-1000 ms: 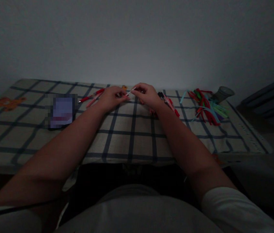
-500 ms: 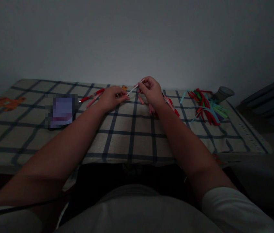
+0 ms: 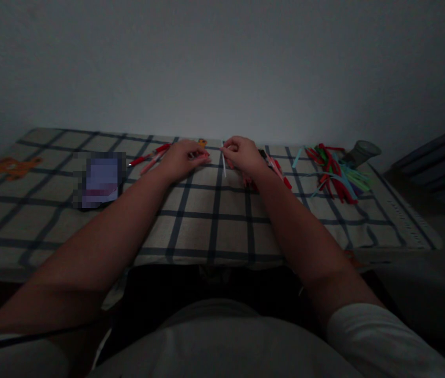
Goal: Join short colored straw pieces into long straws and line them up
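My right hand (image 3: 242,155) rests at the far middle of the checked tablecloth (image 3: 207,220) with its fingers pinched on a thin white stick (image 3: 223,160) that points toward me. My left hand (image 3: 183,157) lies just left of it, fingers curled over a small red pen-like piece (image 3: 201,155). Red pens (image 3: 149,157) lie left of my left hand, and several red and pink pieces (image 3: 277,170) lie right of my right hand.
A pile of red, green and blue strips (image 3: 336,173) sits at the far right beside a grey cup (image 3: 362,152). A blurred purple rectangle (image 3: 100,181) lies at the left, an orange figure (image 3: 12,167) at the far left. The wall stands behind the table.
My right hand lifted the white stick away from my left hand, then came back down to the cloth; the stick now points toward me. My left hand stayed put.
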`<state>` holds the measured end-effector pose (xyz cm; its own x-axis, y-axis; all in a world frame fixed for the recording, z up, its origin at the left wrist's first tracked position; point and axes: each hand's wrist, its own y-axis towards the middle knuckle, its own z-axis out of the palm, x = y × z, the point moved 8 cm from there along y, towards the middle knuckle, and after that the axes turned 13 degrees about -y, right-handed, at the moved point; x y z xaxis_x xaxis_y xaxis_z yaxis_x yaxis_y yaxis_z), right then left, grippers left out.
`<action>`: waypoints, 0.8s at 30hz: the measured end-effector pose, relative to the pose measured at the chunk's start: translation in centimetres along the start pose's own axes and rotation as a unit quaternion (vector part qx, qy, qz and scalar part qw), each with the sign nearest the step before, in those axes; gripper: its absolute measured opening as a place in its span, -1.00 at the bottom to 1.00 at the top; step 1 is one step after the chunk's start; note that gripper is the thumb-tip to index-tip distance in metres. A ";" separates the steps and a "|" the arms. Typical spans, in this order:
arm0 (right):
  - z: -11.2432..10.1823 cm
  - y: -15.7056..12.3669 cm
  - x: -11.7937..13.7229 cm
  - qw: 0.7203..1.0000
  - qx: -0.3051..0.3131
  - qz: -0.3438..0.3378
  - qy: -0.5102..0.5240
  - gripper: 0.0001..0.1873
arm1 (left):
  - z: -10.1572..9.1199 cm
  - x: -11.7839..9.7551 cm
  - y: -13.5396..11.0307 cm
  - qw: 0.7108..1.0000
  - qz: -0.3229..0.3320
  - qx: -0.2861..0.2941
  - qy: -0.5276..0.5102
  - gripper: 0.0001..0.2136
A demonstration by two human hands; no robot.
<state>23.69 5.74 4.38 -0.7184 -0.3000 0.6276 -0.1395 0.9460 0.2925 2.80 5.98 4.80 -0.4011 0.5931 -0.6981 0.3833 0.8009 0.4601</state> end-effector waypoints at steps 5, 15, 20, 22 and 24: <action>-0.1 -0.5 0.3 0.999 0.017 -0.023 -0.043 -0.85 | 0.1 0.0 0.1 1.000 0.001 0.006 -0.003 -0.88; -0.1 -0.7 0.8 0.994 0.028 -0.018 -0.102 -0.68 | 0.2 0.2 0.0 1.000 0.020 0.008 -0.005 -0.86; 0.1 -0.6 0.6 0.993 0.031 -0.021 -0.116 -0.68 | 0.2 0.2 0.1 1.000 0.024 0.008 -0.006 -0.85; 0.0 -0.5 0.6 0.992 0.029 -0.023 -0.123 -0.73 | 0.1 0.3 0.1 1.000 0.022 0.004 -0.008 -0.84; 0.0 -0.5 0.6 0.990 0.029 -0.023 -0.136 -0.78 | 0.1 0.3 0.1 1.000 0.021 0.004 -0.009 -0.84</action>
<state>23.37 5.06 4.59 -0.8658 -0.3067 0.3954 -0.2099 0.9399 0.2695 2.77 6.27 4.58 -0.3691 0.6247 -0.6881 0.4057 0.7744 0.4855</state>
